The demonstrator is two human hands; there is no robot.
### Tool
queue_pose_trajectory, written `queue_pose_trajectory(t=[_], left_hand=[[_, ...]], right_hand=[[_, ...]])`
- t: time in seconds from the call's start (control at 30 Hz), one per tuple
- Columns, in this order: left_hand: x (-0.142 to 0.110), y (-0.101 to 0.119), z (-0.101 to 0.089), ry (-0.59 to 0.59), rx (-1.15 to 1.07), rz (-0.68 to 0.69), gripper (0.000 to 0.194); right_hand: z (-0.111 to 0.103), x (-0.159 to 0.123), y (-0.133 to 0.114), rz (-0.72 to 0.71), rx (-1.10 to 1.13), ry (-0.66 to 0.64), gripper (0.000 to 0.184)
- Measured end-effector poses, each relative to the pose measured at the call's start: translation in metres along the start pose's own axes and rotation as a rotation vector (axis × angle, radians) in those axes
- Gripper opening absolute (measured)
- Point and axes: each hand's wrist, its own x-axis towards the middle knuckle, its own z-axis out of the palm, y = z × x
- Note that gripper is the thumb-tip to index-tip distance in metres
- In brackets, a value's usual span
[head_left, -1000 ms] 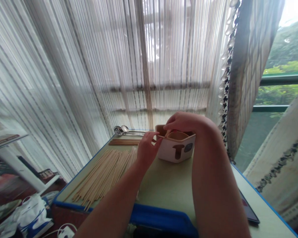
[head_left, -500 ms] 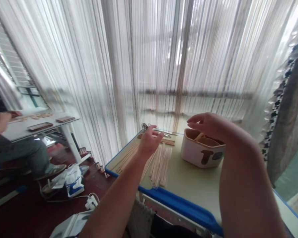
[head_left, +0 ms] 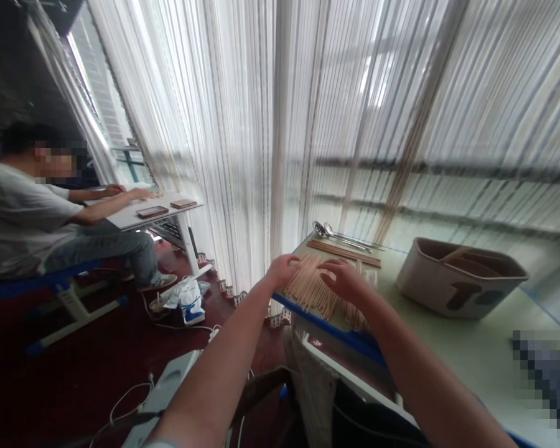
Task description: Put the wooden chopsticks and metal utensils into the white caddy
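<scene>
Many pale wooden chopsticks [head_left: 310,283] lie side by side near the table's front edge. At their left end is my left hand [head_left: 282,271], fingers bent but apart, touching or just above the outermost sticks. My right hand [head_left: 343,280] is over the right part of the spread, with its fingers stretched out and apart and nothing visible in them. Some pale sticks under and beyond this hand are partly hidden. Behind the pale ones lie darker brown chopsticks [head_left: 343,253]. Two metal ladles or strainers [head_left: 338,235] rest at the table's back corner.
A white divided holder [head_left: 429,289] with brown lining stands on the table [head_left: 429,354] to the right. A pixelated dark object [head_left: 548,373] is at far right. Leftward, a person [head_left: 23,218] sits working at another table [head_left: 126,214]. Bags [head_left: 191,302] and cables lie on the floor.
The view has swung left. My right hand has come from above the holder to the pale chopsticks. My left hand has drawn back from near the ladles to the chopsticks' left end.
</scene>
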Motion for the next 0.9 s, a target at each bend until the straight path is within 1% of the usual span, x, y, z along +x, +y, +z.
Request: queue_pose_trajectory(t=[0.07, 0.13, 0.33, 0.53, 0.6, 0.73, 0.9], left_hand=[[0.001, -0.005, 0.002, -0.045, -0.030, -0.003, 0.035], [0.002, -0.007, 0.003, -0.070, -0.062, -0.007, 0.036], [0.003, -0.007, 0.005, -0.068, -0.203, -0.022, 0.032], [0.003, -0.005, 0.005, -0.082, -0.341, -0.063, 0.031], [0.002, -0.002, 0.004, -0.077, -0.401, -0.094, 0.029], [0.000, 0.001, -0.001, -0.086, -0.560, -0.163, 0.025], [0.001, 0.000, -0.002, -0.077, -0.584, -0.169, 0.025]], right_hand=[[0.012, 0.001, 0.002, -0.031, -0.018, -0.064, 0.028], [0.016, 0.004, 0.005, -0.046, -0.031, -0.121, 0.026], [0.014, 0.010, 0.005, -0.036, -0.109, -0.202, 0.025], [0.018, 0.014, 0.003, 0.035, -0.207, -0.285, 0.023], [0.019, 0.014, 0.004, 0.038, -0.216, -0.298, 0.023], [0.018, 0.013, 0.003, 0.037, -0.221, -0.282, 0.024], [0.014, 0.011, 0.002, -0.012, -0.170, -0.266, 0.022]])
